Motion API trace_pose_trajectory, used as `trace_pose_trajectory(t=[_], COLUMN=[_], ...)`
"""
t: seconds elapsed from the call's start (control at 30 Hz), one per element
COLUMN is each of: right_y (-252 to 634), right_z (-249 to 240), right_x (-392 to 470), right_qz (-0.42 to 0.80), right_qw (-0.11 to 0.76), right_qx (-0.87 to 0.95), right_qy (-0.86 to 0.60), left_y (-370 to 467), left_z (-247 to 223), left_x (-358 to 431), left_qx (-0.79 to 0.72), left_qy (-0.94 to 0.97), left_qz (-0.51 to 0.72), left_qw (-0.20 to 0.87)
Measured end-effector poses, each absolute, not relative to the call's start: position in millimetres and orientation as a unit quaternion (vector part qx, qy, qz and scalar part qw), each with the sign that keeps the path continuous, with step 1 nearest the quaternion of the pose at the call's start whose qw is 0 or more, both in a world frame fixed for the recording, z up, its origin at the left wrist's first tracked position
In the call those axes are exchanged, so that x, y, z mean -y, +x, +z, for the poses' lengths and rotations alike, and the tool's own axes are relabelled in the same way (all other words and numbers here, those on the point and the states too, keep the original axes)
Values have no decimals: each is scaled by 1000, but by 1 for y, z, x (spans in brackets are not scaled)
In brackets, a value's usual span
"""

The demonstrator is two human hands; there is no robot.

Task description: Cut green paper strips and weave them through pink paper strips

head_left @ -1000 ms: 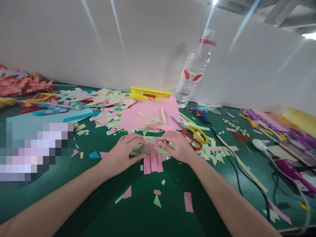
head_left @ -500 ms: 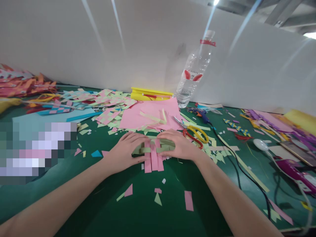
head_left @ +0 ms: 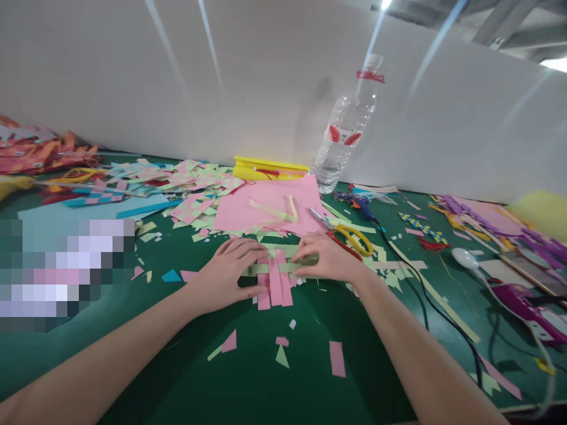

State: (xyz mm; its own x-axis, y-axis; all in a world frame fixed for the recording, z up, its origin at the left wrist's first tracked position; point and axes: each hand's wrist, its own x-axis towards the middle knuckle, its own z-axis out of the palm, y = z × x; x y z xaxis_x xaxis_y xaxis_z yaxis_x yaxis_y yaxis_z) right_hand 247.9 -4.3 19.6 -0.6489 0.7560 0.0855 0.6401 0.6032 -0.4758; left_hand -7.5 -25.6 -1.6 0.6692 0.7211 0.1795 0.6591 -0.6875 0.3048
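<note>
Pink paper strips [head_left: 275,286] lie side by side on the green table, crossed by pale green strips [head_left: 252,270]. My left hand [head_left: 233,268] rests on the left side of this weave, its fingers spread over the strips and its thumb by the lower pink ends. At the right side, my right hand [head_left: 325,260] has its thumb and fingers pinched on a pale green strip. Its fingertips partly cover that strip's end. Behind the hands lies a pink sheet [head_left: 230,206] with loose pale strips on it.
Scissors [head_left: 349,236] with yellow and red handles lie behind my right hand. A tilted bottle [head_left: 345,136] stands by the wall. Woven pieces [head_left: 195,177] lie back left. A glue gun [head_left: 361,203], a black cord and a purple device [head_left: 522,307] are on the right.
My right hand has moved slightly right, its fingers drawn together off the pink strips, uncovering more of the weave. My left hand has stayed nearly in place.
</note>
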Motion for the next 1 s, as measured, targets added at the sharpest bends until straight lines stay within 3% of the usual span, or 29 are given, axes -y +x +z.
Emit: trace_pose_trajectory(t=[1.0], right_y=[258], right_z=[24], right_x=[2], right_qz=[171], right_qw=[150], right_qx=[875], right_qy=[-428], left_y=[-9], left_z=[-2], left_x=[27], left_qx=[-386], left_qy=[902], left_qz=[149], left_qw=[121])
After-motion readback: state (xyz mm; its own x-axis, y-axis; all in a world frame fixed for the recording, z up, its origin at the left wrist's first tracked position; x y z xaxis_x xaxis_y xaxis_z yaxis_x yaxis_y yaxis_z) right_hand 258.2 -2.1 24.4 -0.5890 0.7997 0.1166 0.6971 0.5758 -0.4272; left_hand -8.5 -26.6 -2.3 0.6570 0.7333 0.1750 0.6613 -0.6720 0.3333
